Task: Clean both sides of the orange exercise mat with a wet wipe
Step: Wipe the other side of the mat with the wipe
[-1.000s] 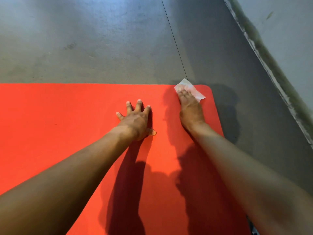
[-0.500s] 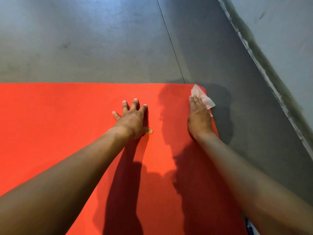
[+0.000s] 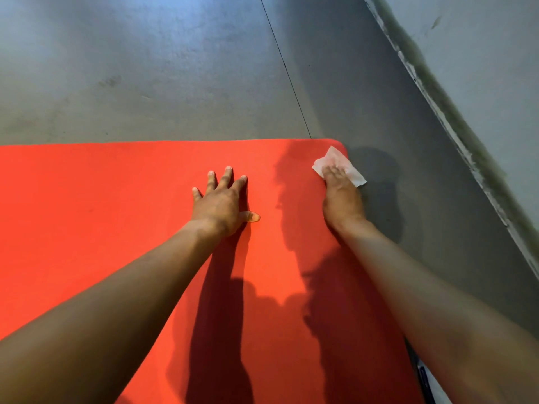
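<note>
The orange exercise mat (image 3: pixel 102 214) lies flat on the grey floor, its far right corner rounded. My left hand (image 3: pixel 221 201) rests flat on the mat with fingers spread. My right hand (image 3: pixel 341 196) presses a white wet wipe (image 3: pixel 332 158) with straight fingers onto the mat's far right corner. Part of the wipe hangs past the mat's right edge over the floor.
Grey concrete floor (image 3: pixel 175 68) surrounds the mat, crossed by a thin dark seam (image 3: pixel 287 71). A grey wall (image 3: pixel 495 53) with a worn base runs diagonally at the right. A small dark and white object (image 3: pixel 425 383) shows at the bottom right, beside my forearm.
My right hand has slid the wipe from the mat's far edge rightward to the corner and right edge. My left hand has stayed pressed on the mat.
</note>
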`<action>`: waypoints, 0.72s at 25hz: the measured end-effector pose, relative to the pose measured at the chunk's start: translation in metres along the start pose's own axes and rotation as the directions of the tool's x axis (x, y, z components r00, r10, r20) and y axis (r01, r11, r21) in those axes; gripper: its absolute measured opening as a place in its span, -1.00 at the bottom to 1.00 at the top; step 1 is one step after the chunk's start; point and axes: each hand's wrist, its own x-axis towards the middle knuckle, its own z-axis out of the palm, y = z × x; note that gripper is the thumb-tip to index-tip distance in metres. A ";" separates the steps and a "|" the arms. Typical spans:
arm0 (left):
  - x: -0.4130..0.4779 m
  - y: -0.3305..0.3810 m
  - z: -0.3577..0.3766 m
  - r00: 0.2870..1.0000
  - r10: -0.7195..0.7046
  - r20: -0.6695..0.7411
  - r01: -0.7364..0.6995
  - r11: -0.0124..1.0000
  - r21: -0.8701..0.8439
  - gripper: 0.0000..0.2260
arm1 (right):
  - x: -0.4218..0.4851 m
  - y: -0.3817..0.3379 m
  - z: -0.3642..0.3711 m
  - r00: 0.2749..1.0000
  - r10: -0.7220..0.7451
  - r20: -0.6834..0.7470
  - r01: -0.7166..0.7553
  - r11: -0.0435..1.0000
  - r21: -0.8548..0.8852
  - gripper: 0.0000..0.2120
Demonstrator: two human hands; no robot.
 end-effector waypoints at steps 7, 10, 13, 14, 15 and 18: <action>-0.032 0.016 0.030 0.984 -0.004 -0.181 0.024 0.994 0.109 -0.44 | -0.106 -0.041 0.022 0.963 -0.266 0.031 0.266 0.964 0.017 -0.36; -0.050 0.018 0.035 0.984 0.092 -0.153 -0.072 0.989 0.131 -0.54 | -0.080 -0.008 0.011 0.964 -0.261 0.042 0.263 0.963 -0.052 -0.37; -0.082 0.018 0.046 0.959 0.252 -0.127 -0.225 0.956 0.189 -0.52 | -0.055 0.014 -0.005 0.998 -0.030 0.053 0.033 0.998 -0.059 -0.42; -0.090 0.018 0.049 0.957 0.274 -0.096 -0.252 0.948 0.194 -0.48 | -0.057 0.009 -0.005 0.998 -0.014 0.056 0.016 0.999 -0.041 -0.41; -0.094 0.018 0.052 0.959 0.277 -0.058 -0.261 0.944 0.200 -0.43 | -0.065 0.001 -0.004 0.998 -0.018 0.059 0.019 1.000 -0.021 -0.40; -0.093 0.020 0.055 0.965 0.261 0.021 -0.257 0.928 0.268 -0.31 | -0.109 -0.025 0.011 0.994 -0.108 0.010 0.108 0.994 0.006 -0.39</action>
